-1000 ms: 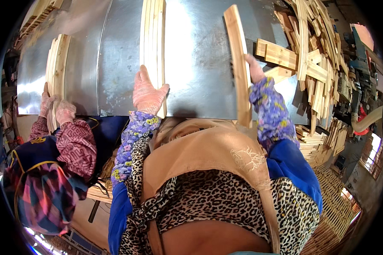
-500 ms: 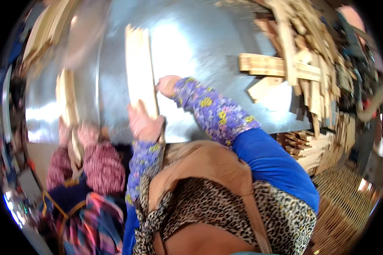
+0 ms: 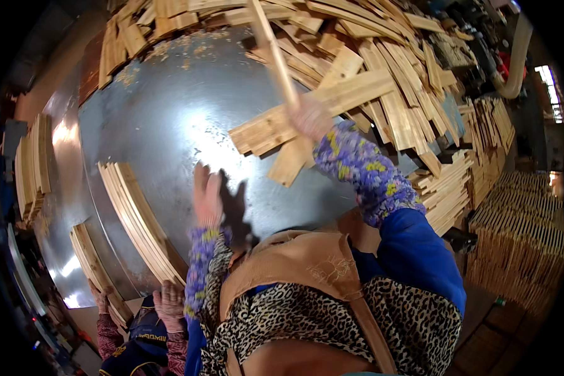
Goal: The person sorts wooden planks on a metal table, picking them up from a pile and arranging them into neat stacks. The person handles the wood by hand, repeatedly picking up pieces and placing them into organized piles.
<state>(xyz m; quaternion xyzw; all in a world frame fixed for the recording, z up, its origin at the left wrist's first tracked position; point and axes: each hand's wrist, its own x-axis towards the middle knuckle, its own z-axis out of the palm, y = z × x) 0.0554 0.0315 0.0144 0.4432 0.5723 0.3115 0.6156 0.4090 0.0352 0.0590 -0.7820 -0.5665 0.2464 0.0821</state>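
My right hand (image 3: 310,118), blurred by motion, is closed round the near end of a narrow wooden strip (image 3: 272,53) that slants up and away over the board pile. Under it lie wider wooden boards (image 3: 260,130) crossed over one another. My left hand (image 3: 208,195) hovers over the metal table (image 3: 169,119), fingers stretched out with nothing in them, its shadow falling beside it. To its left rests a row of wooden strips (image 3: 138,219) laid side by side.
A loose heap of boards (image 3: 382,56) covers the table's far and right side. At lower left a co-worker's hands (image 3: 169,307) touch the strip row and a shorter bundle (image 3: 94,269). Stacked strips (image 3: 448,194) stand beyond the right edge, near a slatted stack (image 3: 520,232).
My view has swung right. Both hands have left the strip row, which now lies to the left. The right hand has moved to the heap and taken hold of a strip.
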